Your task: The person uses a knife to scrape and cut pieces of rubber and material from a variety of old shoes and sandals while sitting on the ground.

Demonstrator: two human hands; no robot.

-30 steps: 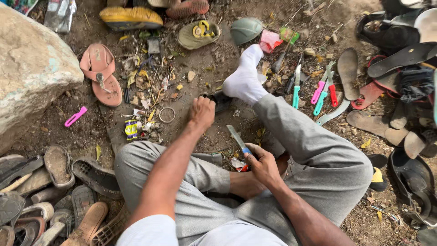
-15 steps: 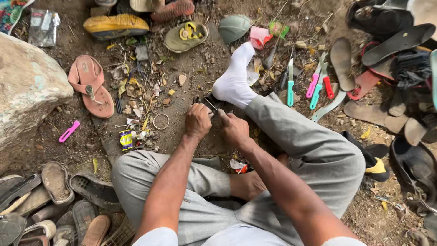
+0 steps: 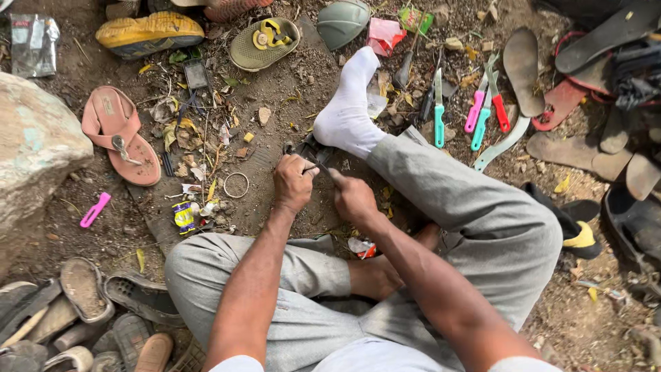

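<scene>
Left hand [image 3: 292,182] is curling into a closed grip on a small dark piece [image 3: 308,150] that is lying on the ground just below the white-socked foot [image 3: 348,110], pinning it down. Right hand [image 3: 353,198] is sitting just beside it, fingers wrapped around a thin tool whose dark tip [image 3: 323,169] is pointing toward the left hand and meeting the same dark piece; the tool's handle is hidden inside the fist, so its kind is hard to tell. Both forearms are reaching forward over grey trousers [image 3: 475,213], one leg stretching out ahead and the other folding under.

Around the hands, the bare ground [image 3: 275,89] is carrying scraps and litter. A metal ring [image 3: 236,184] is lying left of the left hand, with a small yellow tin [image 3: 184,215] nearby and a pink clip [image 3: 94,209] farther left. A pink sandal [image 3: 118,141] is resting near a large rock [image 3: 34,151]. Ahead, a yellow shoe [image 3: 148,31], an olive shoe [image 3: 264,43] and a green shoe [image 3: 342,21] are lying in a row. To the right of the foot, knives with teal handles [image 3: 438,114], a pink handle [image 3: 474,110] and a red handle [image 3: 501,112] are lying side by side, next to loose soles [image 3: 522,69]. Worn sandals [image 3: 82,303] are piling up at the lower left.
</scene>
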